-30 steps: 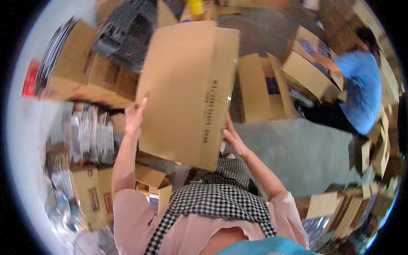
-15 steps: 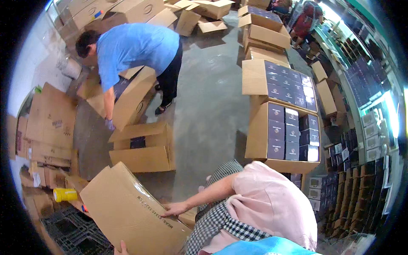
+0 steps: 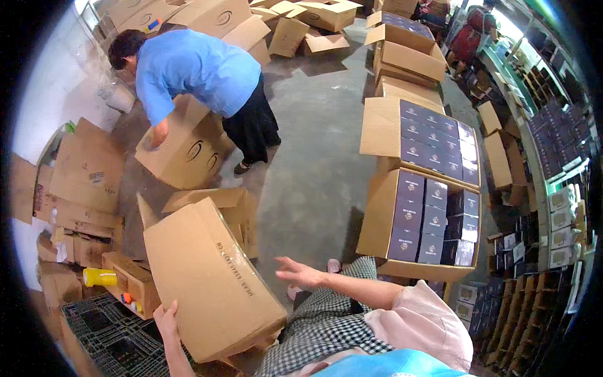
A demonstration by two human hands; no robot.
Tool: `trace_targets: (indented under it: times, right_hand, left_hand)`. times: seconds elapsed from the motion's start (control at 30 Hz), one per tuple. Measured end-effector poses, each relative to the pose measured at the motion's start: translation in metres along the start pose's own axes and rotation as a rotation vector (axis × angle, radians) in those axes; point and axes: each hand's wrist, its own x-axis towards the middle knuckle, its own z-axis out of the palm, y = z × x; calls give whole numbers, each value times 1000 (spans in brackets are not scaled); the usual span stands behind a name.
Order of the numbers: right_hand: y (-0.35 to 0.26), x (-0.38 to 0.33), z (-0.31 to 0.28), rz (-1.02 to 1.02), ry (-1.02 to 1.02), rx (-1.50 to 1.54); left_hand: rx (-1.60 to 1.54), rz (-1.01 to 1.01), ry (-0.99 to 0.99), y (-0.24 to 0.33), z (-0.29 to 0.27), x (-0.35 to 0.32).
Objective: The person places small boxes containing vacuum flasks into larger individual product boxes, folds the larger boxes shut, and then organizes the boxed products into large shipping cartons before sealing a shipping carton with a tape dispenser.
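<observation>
A large brown cardboard carton [image 3: 207,283], with a strip of shiny tape along its right edge, stands tilted in front of me. My left hand [image 3: 166,322] grips its left edge, the thumb lying on the near face and the other fingers partly hidden. My right hand [image 3: 300,273] hangs in the air just right of the carton, fingers apart and holding nothing. Behind the carton, partly covered by it, sits an open-topped carton [image 3: 251,217] on the floor.
Ahead on the left, a person in a blue shirt [image 3: 195,72] bends over another carton [image 3: 188,151]. On the right, open cartons hold dark boxes [image 3: 433,217]. Near my left are a black plastic pallet [image 3: 119,333], a yellow cylindrical object [image 3: 100,277] and leaning flattened cardboard [image 3: 88,166].
My right hand has let go of the carton's taped edge and moved right. The carton has swung more upright, and my left hand has come further into view. The other person's carton has tipped.
</observation>
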Motion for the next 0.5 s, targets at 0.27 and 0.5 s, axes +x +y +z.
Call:
trace_targets:
  times: [0.27,0.5]
  right_hand:
    - [61,-30,-114,-91,145,-591]
    - [94,-56,-314,121,423,-860]
  left_hand:
    - [279,-65,259,25,-72,-31]
    - [359,-126,663,11,-118,0]
